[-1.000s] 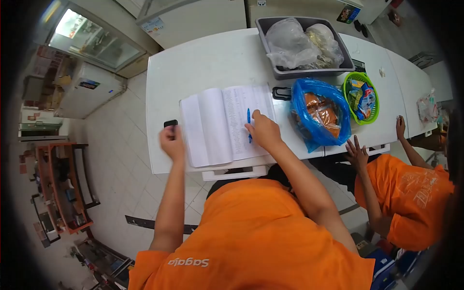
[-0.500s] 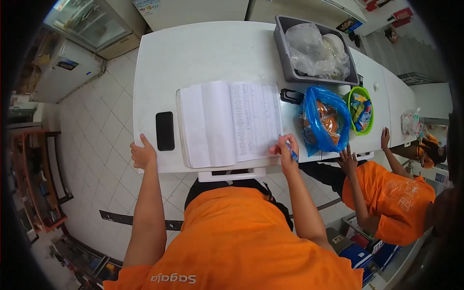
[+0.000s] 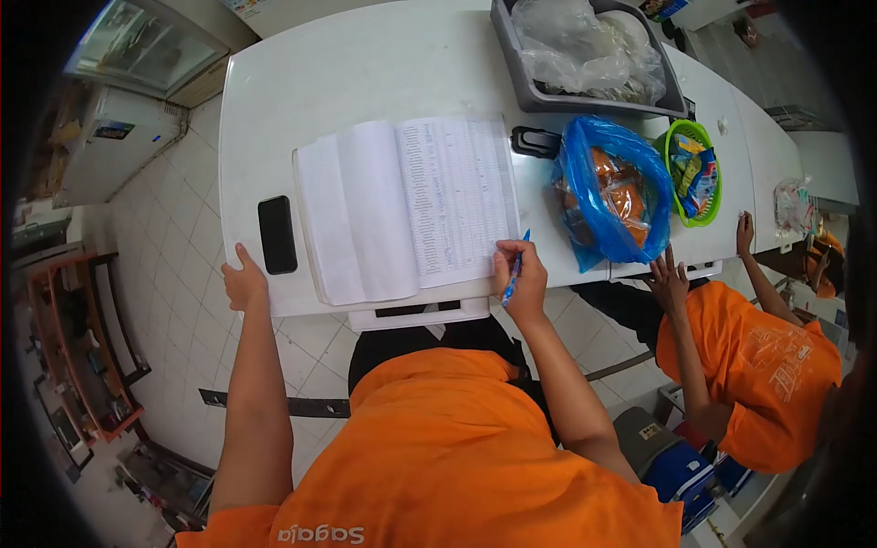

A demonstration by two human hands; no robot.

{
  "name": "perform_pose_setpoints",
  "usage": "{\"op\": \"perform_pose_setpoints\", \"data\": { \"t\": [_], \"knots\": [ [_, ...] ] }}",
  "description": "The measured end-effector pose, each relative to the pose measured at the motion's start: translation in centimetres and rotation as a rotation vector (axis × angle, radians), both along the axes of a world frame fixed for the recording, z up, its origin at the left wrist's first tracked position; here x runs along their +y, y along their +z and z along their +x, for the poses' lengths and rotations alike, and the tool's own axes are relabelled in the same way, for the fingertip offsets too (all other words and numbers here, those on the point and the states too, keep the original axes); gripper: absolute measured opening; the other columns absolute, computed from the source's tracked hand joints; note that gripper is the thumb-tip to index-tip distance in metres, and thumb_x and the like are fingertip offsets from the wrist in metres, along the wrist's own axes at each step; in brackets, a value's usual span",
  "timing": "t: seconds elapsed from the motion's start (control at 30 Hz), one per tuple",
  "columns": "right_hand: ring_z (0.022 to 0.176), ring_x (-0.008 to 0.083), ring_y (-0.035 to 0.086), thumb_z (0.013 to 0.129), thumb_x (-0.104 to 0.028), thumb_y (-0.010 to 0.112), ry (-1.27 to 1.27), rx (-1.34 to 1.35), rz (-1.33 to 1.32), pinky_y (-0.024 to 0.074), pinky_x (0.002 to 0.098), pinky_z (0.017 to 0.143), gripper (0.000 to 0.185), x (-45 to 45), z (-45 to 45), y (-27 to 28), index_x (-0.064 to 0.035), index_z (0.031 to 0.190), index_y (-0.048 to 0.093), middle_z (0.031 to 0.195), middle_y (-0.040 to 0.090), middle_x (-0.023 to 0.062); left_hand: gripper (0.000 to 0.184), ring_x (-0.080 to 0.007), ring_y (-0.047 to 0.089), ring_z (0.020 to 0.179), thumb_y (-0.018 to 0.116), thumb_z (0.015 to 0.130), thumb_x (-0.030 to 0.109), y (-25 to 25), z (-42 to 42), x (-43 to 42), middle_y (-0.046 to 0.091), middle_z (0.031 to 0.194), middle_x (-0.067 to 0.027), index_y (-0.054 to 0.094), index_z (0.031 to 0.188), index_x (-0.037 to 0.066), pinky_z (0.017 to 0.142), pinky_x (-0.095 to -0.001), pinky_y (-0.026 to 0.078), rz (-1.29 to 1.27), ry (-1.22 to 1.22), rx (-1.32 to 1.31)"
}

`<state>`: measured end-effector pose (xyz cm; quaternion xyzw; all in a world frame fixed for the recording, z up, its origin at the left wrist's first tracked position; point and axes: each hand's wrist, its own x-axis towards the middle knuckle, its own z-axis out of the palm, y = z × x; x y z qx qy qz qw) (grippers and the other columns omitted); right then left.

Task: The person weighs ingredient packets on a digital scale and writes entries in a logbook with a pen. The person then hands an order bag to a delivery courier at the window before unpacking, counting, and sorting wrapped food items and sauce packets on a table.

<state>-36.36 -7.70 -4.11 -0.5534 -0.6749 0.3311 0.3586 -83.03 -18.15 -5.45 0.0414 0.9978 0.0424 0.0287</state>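
My left hand (image 3: 245,280) rests at the table's left front corner, thumb apart from the curled fingers, with nothing seen in it. A black phone (image 3: 277,235) lies flat just beyond it. My right hand (image 3: 523,281) is closed around a blue pen (image 3: 515,270) at the lower right corner of an open book (image 3: 411,205). The book's right page carries printed rows with handwriting; its left side shows mostly blank, folded sheets.
Right of the book are a black object (image 3: 536,142), a blue bag (image 3: 610,196) of orange packets and a green basket (image 3: 694,173). Behind stands a grey tub (image 3: 594,102) with plastic bags. A co-worker (image 3: 754,365) in orange sits at the right, hands at the table edge.
My left hand has let go of the phone, which now lies on the table, and moved to the corner. My right hand has picked up the pen from the page and drawn back toward the front.
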Motion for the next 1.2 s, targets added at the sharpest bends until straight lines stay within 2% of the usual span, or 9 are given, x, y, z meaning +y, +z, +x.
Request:
{"op": "perform_pose_setpoints", "data": {
  "t": [0.13, 0.23, 0.37, 0.47, 0.57, 0.67, 0.97, 1.07, 1.2],
  "knots": [
    [0.088, 0.0315, 0.060, 0.066, 0.001, 0.072, 0.333, -0.095, 0.227, 0.0470, 0.0427, 0.077, 0.041, -1.4, -1.3, 0.6, -0.0042, 0.106, 0.062, 0.099, 0.069, 0.0093, 0.086, -0.0380, 0.057, 0.128, 0.036, 0.095, 0.075, 0.2, 0.0, 0.0, 0.061, 0.138, -0.0177, 0.049, 0.145, 0.007, 0.107, -0.0605, 0.035, 0.009, 0.009, -0.039],
    [0.091, 0.0308, 0.060, 0.065, -0.002, 0.074, 0.549, -0.108, 0.220, 0.0459, 0.0433, 0.080, 0.042, -3.0, -3.1, 1.9, -0.0047, 0.104, 0.061, 0.111, 0.071, 0.0109, 0.086, -0.0381, 0.057, 0.128, 0.035, 0.095, 0.075, 0.5, 0.1, 0.1, 0.061, 0.138, -0.0178, 0.049, 0.145, 0.006, 0.107, -0.0606, 0.035, 0.002, 0.011, -0.045],
    [0.102, 0.0327, 0.059, 0.072, -0.004, 0.077, 0.214, -0.198, 0.267, 0.0427, 0.0438, 0.090, 0.032, -3.8, -4.1, 2.0, -0.0061, 0.099, 0.061, 0.123, 0.068, 0.0147, 0.085, -0.0380, 0.057, 0.128, 0.036, 0.095, 0.074, 0.0, -0.3, -0.3, 0.062, 0.137, -0.0180, 0.049, 0.145, 0.006, 0.107, -0.0605, 0.035, 0.006, -0.001, -0.041],
    [0.116, 0.0317, 0.056, 0.078, -0.007, 0.078, 0.289, -0.112, 0.290, 0.0397, 0.0418, 0.097, 0.026, -3.2, -5.3, 3.0, -0.0100, 0.098, 0.062, 0.131, 0.066, 0.0113, 0.083, -0.0376, 0.058, 0.127, 0.037, 0.096, 0.073, 0.0, -0.3, -0.1, 0.063, 0.135, -0.0180, 0.050, 0.143, 0.006, 0.106, -0.0607, 0.035, 0.016, -0.006, -0.027],
    [0.131, 0.0317, 0.050, 0.081, -0.019, 0.079, 0.742, -0.174, 0.327, 0.0334, 0.0499, 0.104, 0.024, -3.5, -9.1, 4.1, -0.0134, 0.098, 0.062, 0.136, 0.063, 0.0061, 0.080, -0.0370, 0.058, 0.126, 0.038, 0.097, 0.072, -0.1, -0.3, -0.2, 0.063, 0.134, -0.0177, 0.052, 0.140, 0.005, 0.104, -0.0611, 0.036, 0.015, -0.010, -0.004],
    [0.139, 0.0327, 0.044, 0.084, -0.027, 0.074, 0.840, -0.205, 0.430, 0.0300, 0.0599, 0.106, 0.028, -3.7, -12.1, 3.3, -0.0155, 0.106, 0.062, 0.134, 0.063, 0.0042, 0.080, -0.0368, 0.058, 0.125, 0.038, 0.097, 0.071, 0.2, 0.1, -0.1, 0.063, 0.133, -0.0178, 0.052, 0.140, 0.005, 0.104, -0.0611, 0.036, 0.010, -0.006, 0.000],
    [0.140, 0.0338, 0.043, 0.085, -0.027, 0.074, 0.738, -0.267, 0.409, 0.0241, 0.0643, 0.107, 0.026, -3.4, -11.9, 2.0, -0.0151, 0.105, 0.063, 0.129, 0.065, 0.0028, 0.078, -0.0373, 0.060, 0.123, 0.039, 0.096, 0.071, 0.3, 0.0, -0.1, 0.065, 0.131, -0.0169, 0.054, 0.138, 0.008, 0.104, -0.0612, 0.036, 0.012, 0.002, -0.034],
    [0.136, 0.0318, 0.047, 0.083, -0.027, 0.076, 0.711, -0.237, 0.403, 0.0274, 0.0617, 0.105, 0.029, -3.0, -11.9, 3.1, -0.0136, 0.105, 0.064, 0.125, 0.067, 0.0019, 0.077, -0.0367, 0.061, 0.121, 0.039, 0.096, 0.071, 0.3, -0.1, -0.1, 0.066, 0.128, -0.0168, 0.055, 0.136, 0.007, 0.102, -0.0611, 0.037, 0.005, -0.004, -0.018],
    [0.113, 0.0271, 0.059, 0.088, -0.023, 0.071, 0.598, 0.078, 0.285, 0.0433, 0.0458, 0.092, 0.022, 1.6, -9.5, 0.9, -0.0092, 0.105, 0.064, 0.115, 0.068, 0.0086, 0.076, -0.0356, 0.062, 0.119, 0.040, 0.096, 0.071, 0.0, -0.1, 0.0, 0.068, 0.123, -0.0170, 0.057, 0.132, 0.006, 0.100, -0.0613, 0.039, 0.014, -0.016, 0.017]
  ]
}}
